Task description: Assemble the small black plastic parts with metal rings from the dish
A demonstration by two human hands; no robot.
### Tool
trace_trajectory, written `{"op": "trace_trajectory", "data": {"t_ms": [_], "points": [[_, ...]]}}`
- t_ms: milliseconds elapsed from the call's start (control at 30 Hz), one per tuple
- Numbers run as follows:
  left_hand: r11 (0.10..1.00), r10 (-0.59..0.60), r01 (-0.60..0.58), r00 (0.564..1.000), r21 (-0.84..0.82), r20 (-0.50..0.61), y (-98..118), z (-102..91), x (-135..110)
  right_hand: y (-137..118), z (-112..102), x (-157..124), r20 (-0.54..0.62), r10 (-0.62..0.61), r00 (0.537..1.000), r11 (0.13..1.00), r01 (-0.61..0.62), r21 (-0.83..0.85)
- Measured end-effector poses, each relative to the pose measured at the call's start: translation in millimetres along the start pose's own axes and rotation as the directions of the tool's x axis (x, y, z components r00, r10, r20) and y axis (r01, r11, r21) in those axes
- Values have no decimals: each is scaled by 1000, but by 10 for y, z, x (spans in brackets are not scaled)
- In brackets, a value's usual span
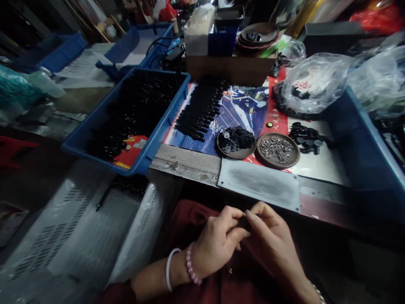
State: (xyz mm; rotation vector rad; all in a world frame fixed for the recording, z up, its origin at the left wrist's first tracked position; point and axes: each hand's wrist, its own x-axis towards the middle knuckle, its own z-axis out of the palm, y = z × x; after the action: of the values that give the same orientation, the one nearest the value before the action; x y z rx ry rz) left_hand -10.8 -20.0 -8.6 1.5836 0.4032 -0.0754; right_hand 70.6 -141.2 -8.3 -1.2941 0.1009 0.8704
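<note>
My left hand (215,240) and my right hand (274,242) meet over my lap, just below the table's front edge. Both are closed in a pinch, fingertips almost touching. Between them is a small dark part (247,219), mostly covered by my fingers, so its kind is unclear. Closest in front lies a pale metal plate (259,183) on the table edge. Behind it stand a round dish of small black parts (238,141) and a round dish of small silver metal pins or rivets (278,150). Black round-headed pieces (306,137) lie loose to their right.
Slim black pieces (202,107) lie in a row on the printed sheet. A blue crate (152,147) heaped with black pieces stands to the left, another blue bin (367,126) to the right. A clear plastic bag (316,84) sits at the back right. A white perforated crate (63,232) is low left.
</note>
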Motion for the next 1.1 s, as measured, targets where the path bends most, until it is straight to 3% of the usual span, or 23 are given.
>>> {"op": "trace_trajectory", "data": {"t_ms": [167,333,533,700,933,1100], "points": [[994,-28,30,999,-107,20,17,-38,40,-176,-31,16,91,-40,995,995,48,-86],[978,-69,86,993,-192,91,23,-59,33,-96,-82,38,151,-72,986,982,96,-162],[965,-63,80,995,-250,76,-10,-72,77,-52,42,-3,17,5,1000,998,-4,-66],[938,-82,143,977,-317,198,-58,-131,110,-1,8,54,-78,-6,997,996,-1,-86],[917,-96,149,983,-371,156,-99,-130,78,196,6,126,-74,-111,991,985,100,-141],[912,-105,151,985,-381,140,-72,-162,88,78,145,149,-21,-23,1000,998,22,-55]]}}
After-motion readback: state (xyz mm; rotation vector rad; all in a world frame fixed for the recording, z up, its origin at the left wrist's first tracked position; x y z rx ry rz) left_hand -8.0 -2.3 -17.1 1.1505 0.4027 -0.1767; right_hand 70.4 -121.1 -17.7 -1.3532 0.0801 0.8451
